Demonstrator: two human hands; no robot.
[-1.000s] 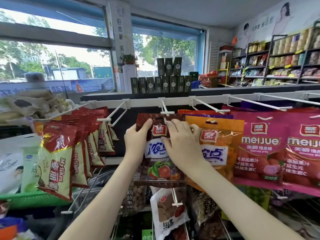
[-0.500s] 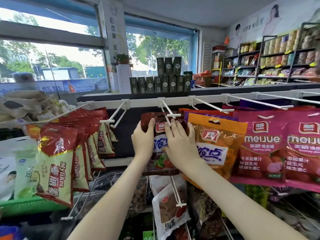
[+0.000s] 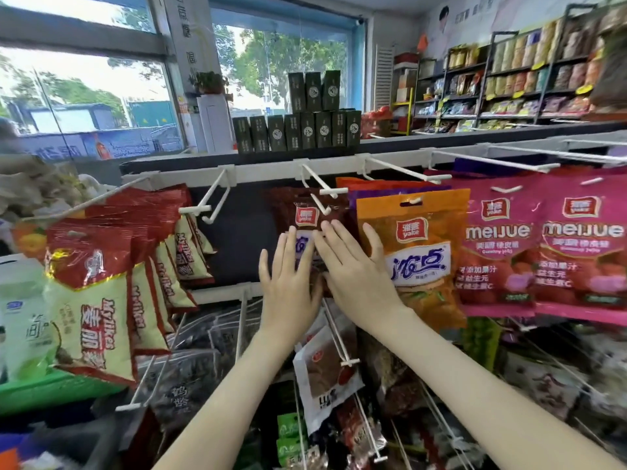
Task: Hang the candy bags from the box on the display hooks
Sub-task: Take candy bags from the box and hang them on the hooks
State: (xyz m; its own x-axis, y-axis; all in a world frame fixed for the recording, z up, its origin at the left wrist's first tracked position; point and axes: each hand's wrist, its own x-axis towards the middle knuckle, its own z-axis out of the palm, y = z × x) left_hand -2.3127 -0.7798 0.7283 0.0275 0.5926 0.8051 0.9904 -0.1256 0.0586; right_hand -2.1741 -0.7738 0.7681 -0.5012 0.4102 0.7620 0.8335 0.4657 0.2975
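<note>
A dark brown candy bag (image 3: 307, 212) hangs on a white display hook (image 3: 322, 189) at the middle of the rack. My left hand (image 3: 288, 279) lies flat against its lower front with straight fingers. My right hand (image 3: 356, 276) also lies flat with spread fingers, across the brown bag's right edge and the orange candy bag (image 3: 417, 252) beside it. Neither hand grips anything. The box is out of view.
Red and cream Mylikes bags (image 3: 98, 300) hang at the left, pink Meijue bags (image 3: 543, 245) at the right. An empty white hook (image 3: 210, 205) juts out left of the brown bag. Lower hooks (image 3: 339, 337) carry more snack bags. Dark cartons (image 3: 305, 130) stand on the rack's top.
Both hands have let go of the brown bag's top and slid down its front with fingers straightened. The bag now hangs further back on the hook.
</note>
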